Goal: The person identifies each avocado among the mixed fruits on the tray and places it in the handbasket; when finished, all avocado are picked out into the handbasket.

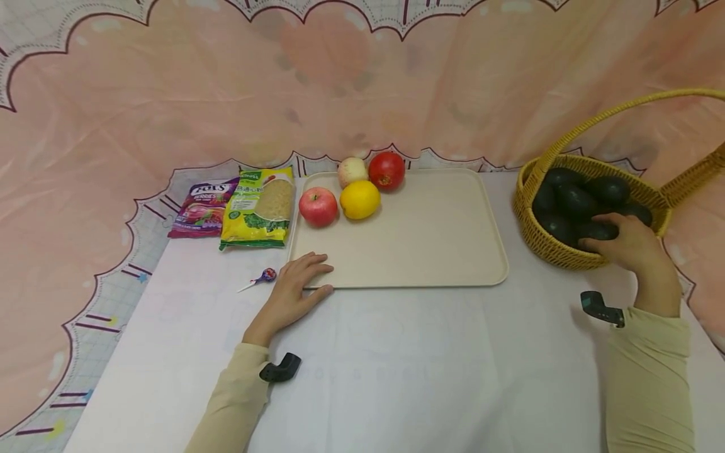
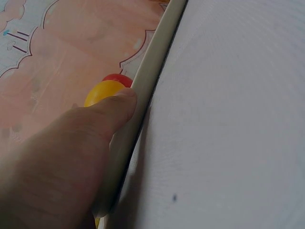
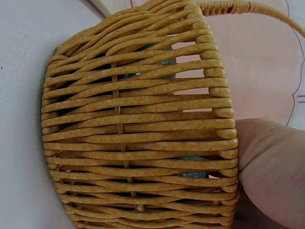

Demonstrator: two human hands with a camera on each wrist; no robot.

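Note:
My right hand (image 1: 629, 245) reaches over the near rim of a yellow wicker basket (image 1: 535, 236). Its thumb and fingers grip a dark avocado (image 1: 597, 231) among several others. In the right wrist view the basket's woven side (image 3: 138, 129) hides the fingers and most of the fruit; only part of the hand (image 3: 274, 167) shows. My left hand (image 1: 297, 286) rests with extended fingers on the front left corner of a cream tray (image 1: 430, 251). From the left wrist, the thumb (image 2: 114, 112) lies along the tray's rim (image 2: 152, 62).
On the tray's left half sit a pink-red apple (image 1: 318, 207), a yellow lemon (image 1: 360, 200), a pale round fruit (image 1: 352, 172) and a red pomegranate (image 1: 387, 171). Left of it lie a yellow-green packet (image 1: 257, 207), a purple candy bag (image 1: 204, 209) and a lollipop (image 1: 266, 275). The basket's handle (image 1: 623, 106) arches high.

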